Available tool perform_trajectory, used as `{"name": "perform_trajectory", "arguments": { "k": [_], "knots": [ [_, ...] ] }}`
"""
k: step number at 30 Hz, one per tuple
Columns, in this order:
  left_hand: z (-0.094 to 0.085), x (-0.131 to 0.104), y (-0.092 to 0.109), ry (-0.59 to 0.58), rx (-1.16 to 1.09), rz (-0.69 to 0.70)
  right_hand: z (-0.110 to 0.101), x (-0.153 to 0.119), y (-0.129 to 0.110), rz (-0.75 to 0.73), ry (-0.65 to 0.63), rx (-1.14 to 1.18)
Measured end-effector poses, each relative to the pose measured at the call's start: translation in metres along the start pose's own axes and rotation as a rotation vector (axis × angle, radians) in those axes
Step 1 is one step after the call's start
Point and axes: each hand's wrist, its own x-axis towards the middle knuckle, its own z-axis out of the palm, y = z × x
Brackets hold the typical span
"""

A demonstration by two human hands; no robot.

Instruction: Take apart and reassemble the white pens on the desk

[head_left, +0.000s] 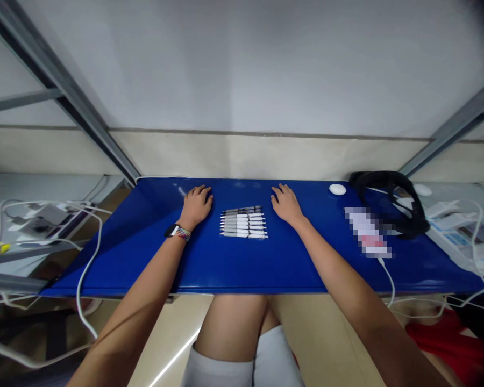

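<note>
Several pens [244,223] with white and grey barrels lie side by side in a stack-like row on the blue tabletop [242,269]. The ones at the far end look darker, and one of those is slightly tilted against the rest. To the left of the row, my left hand [197,206] rests palm down on the table with its fingers apart, holding nothing. My right hand [286,203] lies flat on the other side, fingers spread, also without anything in it. Neither hand touches the pens. A dark band and a patterned bracelet circle my left wrist.
A white oval object [337,189] sits beyond my right hand. Farther right are a black strap-like headset [411,209] and a blurred-out phone-like item [367,231] with a white cable [388,279]. Power strips and cables [44,223] lie left. Metal posts [84,107] flank the table.
</note>
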Motion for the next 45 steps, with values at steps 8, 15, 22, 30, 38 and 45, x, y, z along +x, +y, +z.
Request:
{"name": "perform_trajectory", "arguments": {
  "k": [8, 15, 22, 30, 38, 45],
  "knots": [
    [-0.0017, -0.0006, 0.0020, -0.022, 0.072, -0.007, -0.0029, -0.0010, -0.0023, 0.008, -0.023, -0.036],
    [-0.0012, -0.0001, 0.0012, -0.012, 0.069, 0.002, -0.0033, -0.0013, -0.0027, 0.009, -0.027, -0.038],
    [-0.0002, -0.0001, -0.0002, -0.007, 0.057, -0.001, -0.0033, -0.0012, -0.0028, 0.009, -0.026, -0.043],
    [-0.0008, 0.0000, 0.0004, -0.013, 0.061, 0.005, -0.0036, -0.0013, -0.0031, 0.007, -0.024, -0.042],
    [-0.0028, -0.0008, 0.0022, -0.018, 0.063, 0.002, -0.0038, -0.0014, -0.0030, 0.006, -0.030, -0.049],
    [-0.0033, -0.0014, 0.0031, -0.015, 0.069, 0.000, -0.0039, -0.0013, -0.0027, 0.008, -0.036, -0.049]
  ]
}}
